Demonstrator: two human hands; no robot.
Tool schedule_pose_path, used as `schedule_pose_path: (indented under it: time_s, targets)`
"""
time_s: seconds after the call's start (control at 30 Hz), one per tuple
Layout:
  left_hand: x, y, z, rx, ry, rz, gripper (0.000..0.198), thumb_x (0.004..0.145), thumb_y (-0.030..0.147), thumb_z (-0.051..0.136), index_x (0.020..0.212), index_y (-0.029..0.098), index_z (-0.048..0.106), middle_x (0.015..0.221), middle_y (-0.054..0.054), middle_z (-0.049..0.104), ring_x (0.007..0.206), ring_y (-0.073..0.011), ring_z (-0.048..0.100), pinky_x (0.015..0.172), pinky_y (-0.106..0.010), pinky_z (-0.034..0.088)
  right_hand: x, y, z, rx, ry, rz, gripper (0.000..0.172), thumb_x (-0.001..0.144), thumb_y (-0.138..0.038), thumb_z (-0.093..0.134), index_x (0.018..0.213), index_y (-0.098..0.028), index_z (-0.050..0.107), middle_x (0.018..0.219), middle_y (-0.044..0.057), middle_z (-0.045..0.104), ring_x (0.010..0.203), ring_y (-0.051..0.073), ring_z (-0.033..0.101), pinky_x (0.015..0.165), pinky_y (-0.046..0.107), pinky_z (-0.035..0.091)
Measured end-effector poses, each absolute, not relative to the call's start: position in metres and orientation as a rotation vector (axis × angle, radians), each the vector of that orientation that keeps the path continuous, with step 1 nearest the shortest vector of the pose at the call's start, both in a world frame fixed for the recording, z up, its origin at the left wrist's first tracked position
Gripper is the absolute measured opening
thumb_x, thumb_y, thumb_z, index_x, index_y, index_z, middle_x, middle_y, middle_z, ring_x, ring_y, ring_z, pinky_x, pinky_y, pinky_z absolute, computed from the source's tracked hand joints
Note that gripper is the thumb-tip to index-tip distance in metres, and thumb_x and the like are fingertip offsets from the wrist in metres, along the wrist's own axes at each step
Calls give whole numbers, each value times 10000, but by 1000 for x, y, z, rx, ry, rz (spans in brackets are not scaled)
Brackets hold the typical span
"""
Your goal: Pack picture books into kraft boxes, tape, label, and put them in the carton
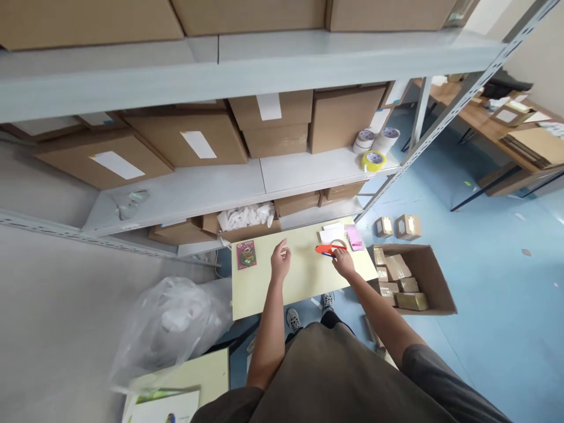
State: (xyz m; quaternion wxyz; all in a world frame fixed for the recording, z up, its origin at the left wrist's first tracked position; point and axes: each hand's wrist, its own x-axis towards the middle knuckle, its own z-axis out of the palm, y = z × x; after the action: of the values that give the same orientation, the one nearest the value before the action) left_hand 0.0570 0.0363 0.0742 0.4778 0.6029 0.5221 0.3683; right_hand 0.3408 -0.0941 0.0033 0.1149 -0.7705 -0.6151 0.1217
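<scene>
Over the middle of the pale yellow table (pixel 304 276), my left hand (pixel 281 259) is held up with its fingers apart and nothing in it. My right hand (pixel 343 263), at the right part of the table, is closed on an orange-red and blue tape dispenser (pixel 325 249); a pale ring like a tape roll shows just behind my fingers. White papers (pixel 331 232) and a pink packet (pixel 355 238) lie beyond that hand. To the left of my left hand, a colourful booklet or packet (pixel 246 255) lies flat.
A metal shelf rack (pixel 304 176) with cardboard boxes rises beyond the table. Tape rolls (pixel 373 160) stand at its right end. An open carton (pixel 434 282) of small parcels is on the floor at right. A clear plastic bag (pixel 176 317) bulges at left.
</scene>
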Motion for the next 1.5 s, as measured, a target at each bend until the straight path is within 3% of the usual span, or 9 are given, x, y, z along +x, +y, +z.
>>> schedule_pose_path:
  time_s: [0.2,0.37,0.47,0.7,0.9,1.2,1.5]
  targets:
    - [3,-14,40,1450,1310,796,433,974,256,637,1405,239,683,1439,-135,687,1073,-210,731,914,-357,625,319,-131,-47,-2672,-1541,686,453,937,-85,500,1335,-169,699,1228,148,781,1190,289,698,1042,371,466]
    - [-32,-22,45,1415,1373,760,427,980,270,642,1404,236,685,1445,-138,687,1088,-213,731,907,-348,630,315,-124,-40,-2827,-1407,873,546,914,-94,506,1438,-151,648,1257,203,763,1222,323,698,1040,443,470]
    - [-40,-13,57,1403,1382,805,423,980,266,635,1399,232,687,1447,-139,687,1098,-213,732,908,-345,630,314,-120,-23,-2847,-1285,827,607,879,-109,556,1482,-155,619,1375,235,703,1315,368,642,1027,485,497]
    - [-50,4,78,1333,1339,967,411,991,304,642,1391,222,689,1430,-145,695,1177,-235,720,973,-371,621,277,-101,22,-2337,-1373,509,596,879,-239,616,1470,-164,627,1474,197,650,1400,353,579,1164,504,475]
    - [-76,-5,84,1255,1301,1089,424,1007,383,651,1396,220,695,1467,-141,678,1327,-285,663,1064,-418,593,219,-58,59,-1912,-1535,462,602,941,-395,585,1508,-193,577,1532,163,606,1418,332,560,1203,535,459]
    - [-168,-56,82,1027,1668,1271,525,1025,390,622,1529,244,600,1611,-110,565,1498,-281,528,1201,-430,484,133,13,77,-1584,-1847,660,624,1004,-462,534,1555,-169,550,1579,181,572,1465,346,526,1235,542,428]
    - [-212,-167,62,711,2017,1352,578,999,462,664,1535,262,582,1628,-133,535,1453,-310,571,1162,-460,512,4,16,60,-1169,-2057,1022,614,1006,-465,557,1553,-185,565,1615,147,551,1538,324,459,1309,522,338]
